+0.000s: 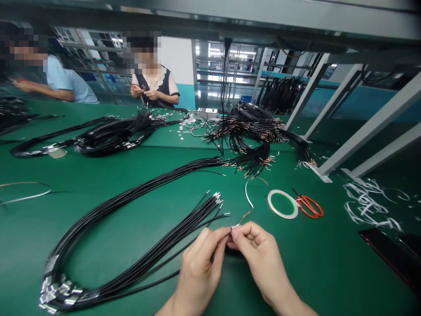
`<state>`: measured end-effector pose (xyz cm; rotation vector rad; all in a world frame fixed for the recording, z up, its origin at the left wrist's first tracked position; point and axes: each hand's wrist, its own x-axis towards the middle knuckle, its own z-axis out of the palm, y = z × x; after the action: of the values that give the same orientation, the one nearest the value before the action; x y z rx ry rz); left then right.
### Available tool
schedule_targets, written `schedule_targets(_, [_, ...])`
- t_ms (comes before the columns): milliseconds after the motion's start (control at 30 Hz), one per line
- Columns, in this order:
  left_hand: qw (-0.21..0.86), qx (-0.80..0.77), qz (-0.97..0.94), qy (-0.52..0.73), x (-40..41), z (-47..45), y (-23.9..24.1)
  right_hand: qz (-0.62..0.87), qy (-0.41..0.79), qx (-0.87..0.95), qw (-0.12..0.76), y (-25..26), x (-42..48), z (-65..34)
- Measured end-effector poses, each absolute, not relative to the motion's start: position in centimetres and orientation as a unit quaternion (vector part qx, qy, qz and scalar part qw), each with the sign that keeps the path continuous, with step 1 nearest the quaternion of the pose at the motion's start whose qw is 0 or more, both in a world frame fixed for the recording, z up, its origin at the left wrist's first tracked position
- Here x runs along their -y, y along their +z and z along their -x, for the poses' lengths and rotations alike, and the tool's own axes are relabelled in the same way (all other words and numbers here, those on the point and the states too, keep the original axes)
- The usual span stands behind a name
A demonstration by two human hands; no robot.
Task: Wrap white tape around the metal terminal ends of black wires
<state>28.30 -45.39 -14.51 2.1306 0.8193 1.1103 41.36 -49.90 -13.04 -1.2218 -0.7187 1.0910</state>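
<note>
My left hand (202, 261) is closed, its thumb and finger pinched around the end of a black cable (161, 279). My right hand (259, 252) meets it fingertip to fingertip, closed on a narrow tape strip (252, 206) with white and coppery faces. That strip curls away towards a flat tape roll (269, 205) with a green middle. The exact spot where cable and tape meet is hidden by the fingers. To the left, a bundle of black cables (108, 210) bends in a U, with silvery pieces (59, 292) at the bend and bare metal tips.
Red-handled scissors (311, 207) lie right of the roll. White strip scraps (365, 199) and a dark flat object (388, 254) are further right. Metal legs (358, 131) stand on the green table (131, 245). Cable piles (253, 120) lie behind. Two co-workers (154, 83) sit across.
</note>
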Motion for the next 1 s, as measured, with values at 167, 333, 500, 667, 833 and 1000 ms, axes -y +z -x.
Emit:
schedule_targets(167, [0.292,-0.298,-0.812,0.407,45.3,-28.2,-14.7,0.535,0.474,0.312,0.626,-13.0,49.9,-41.3])
schedule_targets(333, [0.310,-0.305,-0.801,0.411,45.5,-28.2,-14.8,0.538,0.471,0.317,0.623,-13.0,49.9,-41.3])
schedule_targets(500, [0.432,-0.358,-0.728,0.395,45.5,-28.5,-14.6,0.538,0.467,0.333,0.618,-13.1,49.9,-41.4])
schedule_targets(667, [0.604,-0.384,-0.597,0.363,45.1,-28.9,-14.2,0.530,0.474,0.340,0.616,-13.1,49.8,-41.5])
schedule_targets(833, [0.668,-0.367,-0.544,0.351,44.7,-29.4,-13.5,0.536,0.464,0.355,0.609,-13.1,49.7,-41.6])
schedule_targets(1000, [0.639,-0.381,-0.561,0.363,44.4,-29.5,-13.4,0.528,0.464,0.369,0.608,-13.1,49.8,-41.5])
